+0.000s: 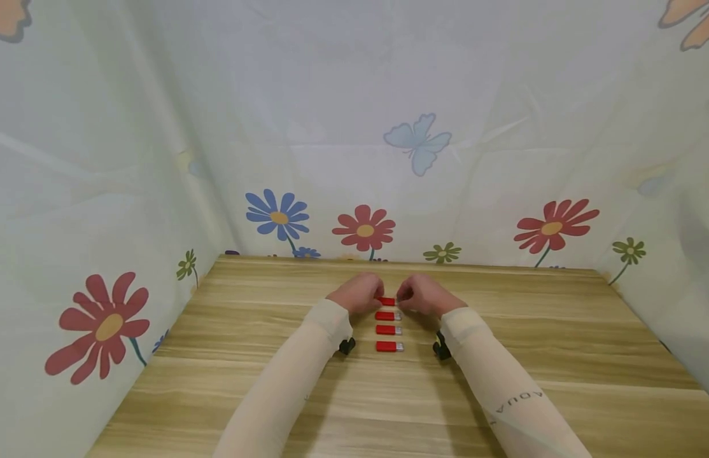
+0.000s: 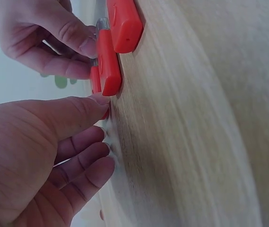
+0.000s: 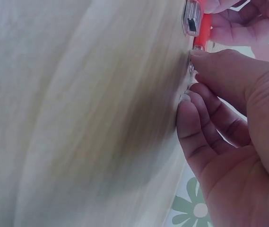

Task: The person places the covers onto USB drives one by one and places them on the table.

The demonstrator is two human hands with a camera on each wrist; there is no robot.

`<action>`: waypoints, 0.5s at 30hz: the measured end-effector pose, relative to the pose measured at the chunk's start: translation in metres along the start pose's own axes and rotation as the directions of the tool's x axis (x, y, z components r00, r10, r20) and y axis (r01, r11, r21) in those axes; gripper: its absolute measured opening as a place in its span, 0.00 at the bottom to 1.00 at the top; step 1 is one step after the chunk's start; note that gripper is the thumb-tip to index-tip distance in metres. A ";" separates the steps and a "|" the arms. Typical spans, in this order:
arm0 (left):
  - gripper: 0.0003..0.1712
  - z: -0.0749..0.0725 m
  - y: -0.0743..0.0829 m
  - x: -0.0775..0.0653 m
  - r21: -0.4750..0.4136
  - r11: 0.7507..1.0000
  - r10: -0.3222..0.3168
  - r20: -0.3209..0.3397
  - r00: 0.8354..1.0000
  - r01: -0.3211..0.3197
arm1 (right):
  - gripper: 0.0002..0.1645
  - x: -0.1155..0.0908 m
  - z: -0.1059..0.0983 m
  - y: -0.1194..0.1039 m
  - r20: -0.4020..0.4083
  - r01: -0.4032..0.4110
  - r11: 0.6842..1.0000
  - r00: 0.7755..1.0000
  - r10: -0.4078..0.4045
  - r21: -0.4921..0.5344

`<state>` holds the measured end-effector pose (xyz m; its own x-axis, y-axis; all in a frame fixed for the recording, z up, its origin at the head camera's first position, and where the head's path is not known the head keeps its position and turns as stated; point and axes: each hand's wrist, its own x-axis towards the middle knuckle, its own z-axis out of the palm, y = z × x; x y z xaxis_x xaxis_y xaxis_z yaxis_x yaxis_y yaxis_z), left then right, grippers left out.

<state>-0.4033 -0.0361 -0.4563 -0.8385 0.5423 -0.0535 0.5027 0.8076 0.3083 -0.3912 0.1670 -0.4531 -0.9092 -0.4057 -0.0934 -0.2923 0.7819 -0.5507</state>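
Observation:
Several red USB flash drives with silver plugs lie in a column on the wooden table, their plugs pointing right. At the far end, my left hand pinches the red body of the farthest flash drive between thumb and fingers. My right hand has its thumb and forefinger at the plug end of that same drive. Closer in lie a second flash drive, a third flash drive and the nearest flash drive, untouched. In the left wrist view, a red drive partly hides the held one.
The wood-grain table reaches back to a white curtain printed with flowers and a butterfly, which also closes off both sides. Dark wrist mounts hang below the sleeves, on either side of the column.

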 end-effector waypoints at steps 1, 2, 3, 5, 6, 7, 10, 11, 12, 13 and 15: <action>0.08 0.000 0.000 0.000 -0.005 1.000 -0.003 0.002 1.000 0.003 | 0.06 0.000 0.000 0.000 0.000 -0.001 1.000 1.000 0.001 0.000; 0.08 -0.001 0.000 0.000 -0.006 1.000 -0.005 0.003 1.000 0.005 | 0.07 0.000 -0.001 0.000 -0.001 0.001 1.000 1.000 -0.001 0.000; 0.08 -0.001 0.000 -0.001 -0.010 1.000 -0.008 0.003 1.000 0.008 | 0.07 -0.001 -0.001 0.000 -0.004 0.003 1.000 1.000 -0.003 -0.003; 0.07 -0.001 0.000 -0.001 -0.009 1.000 -0.008 0.002 1.000 0.008 | 0.07 -0.001 -0.002 0.000 -0.006 0.012 1.000 1.000 -0.012 -0.010; 0.07 -0.001 0.000 -0.001 -0.009 1.000 -0.007 0.001 1.000 0.007 | 0.07 -0.002 -0.002 0.000 -0.007 0.019 1.000 1.000 -0.019 -0.014; 0.06 -0.001 0.001 -0.001 -0.008 1.000 -0.005 0.000 1.000 0.005 | 0.07 -0.002 -0.002 -0.001 -0.009 0.024 1.000 1.000 -0.025 -0.018; 0.06 0.000 0.001 -0.001 0.001 1.000 -0.001 -0.002 1.000 0.001 | 0.07 -0.004 -0.002 -0.003 -0.013 0.038 0.999 0.999 -0.039 -0.025; 0.06 0.000 0.002 -0.001 0.007 1.000 0.002 -0.003 1.000 -0.002 | 0.07 -0.005 -0.002 -0.003 -0.015 0.040 0.999 0.999 -0.040 -0.026; 0.06 0.000 0.002 -0.001 0.012 1.000 0.006 -0.004 1.000 -0.006 | 0.07 -0.005 -0.002 -0.004 -0.015 0.040 0.999 0.999 -0.040 -0.026; 0.06 0.000 0.002 -0.001 0.017 1.000 0.007 -0.004 1.000 -0.007 | 0.07 -0.005 -0.002 -0.004 -0.016 0.039 0.999 0.999 -0.040 -0.026; 0.06 0.001 0.001 -0.001 0.020 1.000 0.009 -0.003 1.000 -0.009 | 0.07 -0.005 -0.002 -0.004 -0.016 0.039 0.999 0.999 -0.040 -0.024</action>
<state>-0.4019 -0.0351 -0.4564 -0.8346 0.5488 -0.0476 0.5143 0.8073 0.2893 -0.3857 0.1669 -0.4489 -0.9014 -0.4290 -0.0586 -0.3349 0.7765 -0.5338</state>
